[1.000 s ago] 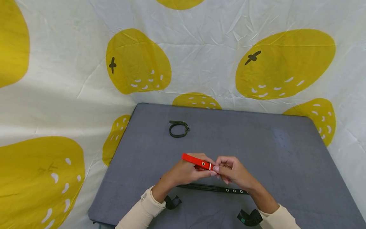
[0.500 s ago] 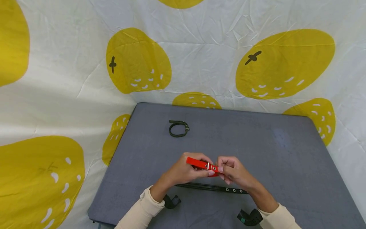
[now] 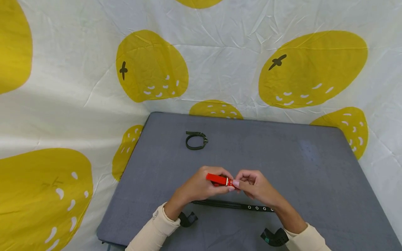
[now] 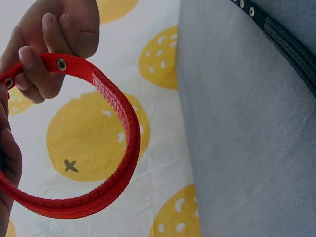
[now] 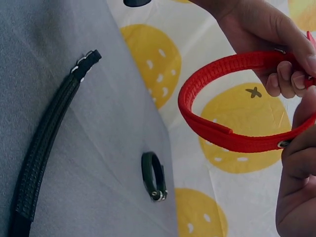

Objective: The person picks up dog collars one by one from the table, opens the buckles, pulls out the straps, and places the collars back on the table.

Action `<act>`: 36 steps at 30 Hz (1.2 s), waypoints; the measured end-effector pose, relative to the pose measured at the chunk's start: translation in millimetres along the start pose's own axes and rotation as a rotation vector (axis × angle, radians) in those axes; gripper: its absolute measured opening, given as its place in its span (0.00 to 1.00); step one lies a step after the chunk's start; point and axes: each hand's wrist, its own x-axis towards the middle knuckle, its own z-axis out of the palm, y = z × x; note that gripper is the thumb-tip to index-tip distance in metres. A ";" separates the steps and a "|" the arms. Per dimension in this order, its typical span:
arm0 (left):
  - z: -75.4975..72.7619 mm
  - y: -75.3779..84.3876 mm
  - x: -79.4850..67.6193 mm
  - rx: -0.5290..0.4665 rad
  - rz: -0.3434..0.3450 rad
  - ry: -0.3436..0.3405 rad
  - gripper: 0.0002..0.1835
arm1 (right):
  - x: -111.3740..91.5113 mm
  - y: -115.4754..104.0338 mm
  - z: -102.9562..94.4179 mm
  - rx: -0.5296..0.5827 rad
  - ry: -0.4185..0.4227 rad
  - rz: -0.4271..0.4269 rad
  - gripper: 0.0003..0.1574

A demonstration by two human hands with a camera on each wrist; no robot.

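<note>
Both hands hold a red dog collar (image 3: 215, 179) above the table, looped round with its free end pointing left. My left hand (image 3: 201, 184) grips it at the metal buckle (image 3: 227, 181). The right hand (image 3: 259, 187) pinches the strap just right of the buckle, thumb on top. In the left wrist view the collar (image 4: 131, 143) forms a wide ring, and a metal eyelet (image 4: 61, 64) shows beside the right hand's fingers. From the right wrist, the padded inside of the collar (image 5: 207, 74) faces the camera; the buckle is largely hidden by fingers.
A black collar (image 3: 232, 205) with metal eyelets lies stretched out under the hands. Farther back, a dark green buckled collar (image 3: 195, 149) rests in a ring on the grey table (image 3: 282, 153). A white curtain (image 3: 220, 69) with yellow fruit print stands behind and left.
The red strap's free end has moved a little right and down. Eyelets showed right of the buckle half a second ago; now the right thumb covers that spot, close against the buckle.
</note>
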 end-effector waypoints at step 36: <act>-2.8 -1.7 1.0 0.109 0.036 -0.005 0.08 | -0.9 1.0 -3.6 -0.174 0.086 -0.030 0.12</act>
